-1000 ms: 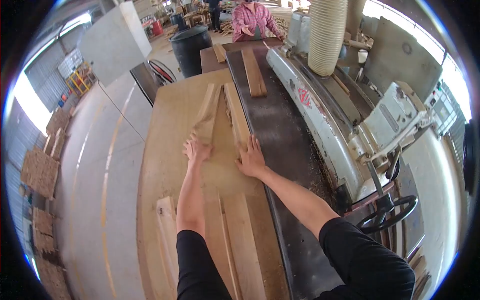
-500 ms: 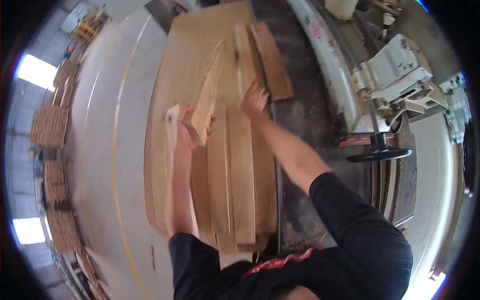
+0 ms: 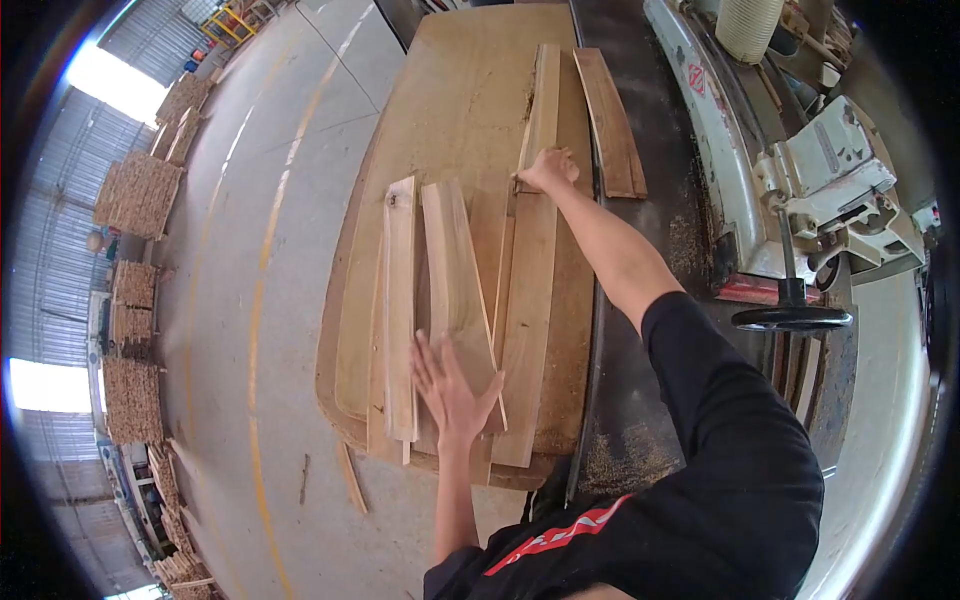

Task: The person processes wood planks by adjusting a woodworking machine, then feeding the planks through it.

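Note:
My left hand (image 3: 447,395) is open, its fingers spread over the near ends of some wooden boards. Under and beside it lie a narrow board with a knot (image 3: 400,290) and a thicker piece of wood (image 3: 452,255), slightly angled to each other. Farther away, my right hand (image 3: 550,172) is closed across a long narrow board (image 3: 544,95), thumb at its left edge. Another long board (image 3: 530,310) reaches from below this hand toward me. All these pieces lie on a broad wooden sheet (image 3: 455,90).
A dark machine table (image 3: 650,250) runs along the right, with a short brown board (image 3: 612,130) on it. Beyond are a white machine part (image 3: 830,150) and a black handwheel (image 3: 790,318). Stacked timber (image 3: 140,195) stands across the floor at left; a wood strip (image 3: 352,478) lies nearby.
My left hand has let go of the thick wood piece, which now lies among the boards, and has moved back toward me. My right hand has closed on a board. The view has shifted.

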`<state>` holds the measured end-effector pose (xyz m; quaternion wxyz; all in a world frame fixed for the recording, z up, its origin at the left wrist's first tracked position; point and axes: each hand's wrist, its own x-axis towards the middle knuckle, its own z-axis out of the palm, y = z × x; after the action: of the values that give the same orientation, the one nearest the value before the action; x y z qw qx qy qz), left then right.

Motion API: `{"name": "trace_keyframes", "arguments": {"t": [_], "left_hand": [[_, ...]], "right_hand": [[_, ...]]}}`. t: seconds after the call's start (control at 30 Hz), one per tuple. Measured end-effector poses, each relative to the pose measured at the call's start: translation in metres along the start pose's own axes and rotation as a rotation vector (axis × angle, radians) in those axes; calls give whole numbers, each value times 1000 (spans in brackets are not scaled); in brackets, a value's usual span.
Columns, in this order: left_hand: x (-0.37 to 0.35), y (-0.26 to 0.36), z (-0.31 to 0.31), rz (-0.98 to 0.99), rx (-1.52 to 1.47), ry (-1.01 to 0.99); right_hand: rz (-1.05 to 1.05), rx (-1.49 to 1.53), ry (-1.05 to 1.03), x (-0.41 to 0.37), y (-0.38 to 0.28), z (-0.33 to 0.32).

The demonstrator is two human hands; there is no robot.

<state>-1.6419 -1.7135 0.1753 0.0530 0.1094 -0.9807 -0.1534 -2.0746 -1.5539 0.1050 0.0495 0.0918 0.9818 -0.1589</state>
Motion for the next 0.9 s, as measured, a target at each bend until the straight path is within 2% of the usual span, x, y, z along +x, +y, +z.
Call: {"name": "trace_keyframes", "arguments": {"t": [0.07, 0.1, 0.2, 0.33, 0.37, 0.43, 0.57, 0.63, 0.7, 0.77, 0.83, 0.87, 0.9], "left_hand": [[1, 0, 16, 3, -94, -20], [0, 0, 11, 6, -26, -18], [-5, -23, -7, 24, 99, 58], [-8, -45, 2, -27, 25, 41], [-8, -47, 13, -9, -18, 73], [0, -44, 16, -53, -42, 91], [-1, -38, 12, -88, -44, 97], [-1, -38, 12, -73, -47, 111], [-1, -45, 16, -70, -19, 104], [-3, -48, 16, -60, -17, 99], [-3, -48, 17, -56, -17, 102], [-4, -48, 18, -57, -16, 104], [-3, -49, 18, -55, -31, 113]], "right_hand": [[96, 71, -118, 3, 5, -10], [133, 107, -168, 13, 3, -16], [144, -15, -148, 46, 8, -4], [60, -171, -27, 62, 25, -8], [40, -18, -114, 36, 29, -52], [-18, 90, -135, 15, 31, -98], [-147, 371, -241, -33, 62, -100], [-210, 492, -127, -109, 93, -84], [-247, 736, -133, -211, 108, -74], [-194, 535, -180, -318, 122, -40], [-407, 448, -148, -396, 135, -37], [-497, 447, -119, -412, 140, -37], [-465, 404, -180, -405, 142, -48]]}}
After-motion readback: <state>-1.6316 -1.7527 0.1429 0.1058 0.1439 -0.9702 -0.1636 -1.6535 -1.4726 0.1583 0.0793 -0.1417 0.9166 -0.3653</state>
